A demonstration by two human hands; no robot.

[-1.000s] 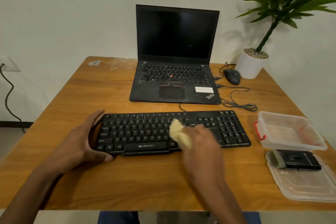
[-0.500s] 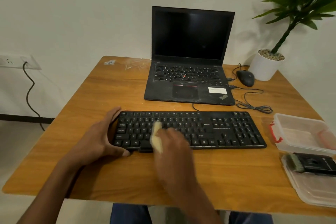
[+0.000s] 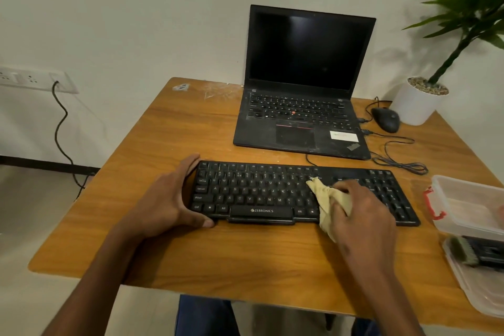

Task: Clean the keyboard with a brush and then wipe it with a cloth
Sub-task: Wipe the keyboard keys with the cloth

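Note:
A black keyboard (image 3: pixel 261 191) lies across the wooden table (image 3: pixel 191 128), in front of me. My left hand (image 3: pixel 169 199) grips its left end, thumb at the front edge and fingers over the back edge. My right hand (image 3: pixel 360 215) holds a crumpled yellow cloth (image 3: pixel 324 199) against the keys right of the keyboard's middle. At the right edge a black brush (image 3: pixel 482 252) with pale bristles lies on a clear plastic lid (image 3: pixel 474 289).
An open black laptop (image 3: pixel 300 106) stands behind the keyboard, with a mouse (image 3: pixel 386 118) and looped cables to its right. A white plant pot (image 3: pixel 417 102) sits at the back right corner. A clear plastic box (image 3: pixel 469 204) with red clips stands right of the keyboard.
My right hand swept the cloth to the left side of the keyboard, then back to the right of its middle. The left hand kept its hold on the keyboard's end. The camera turned left.

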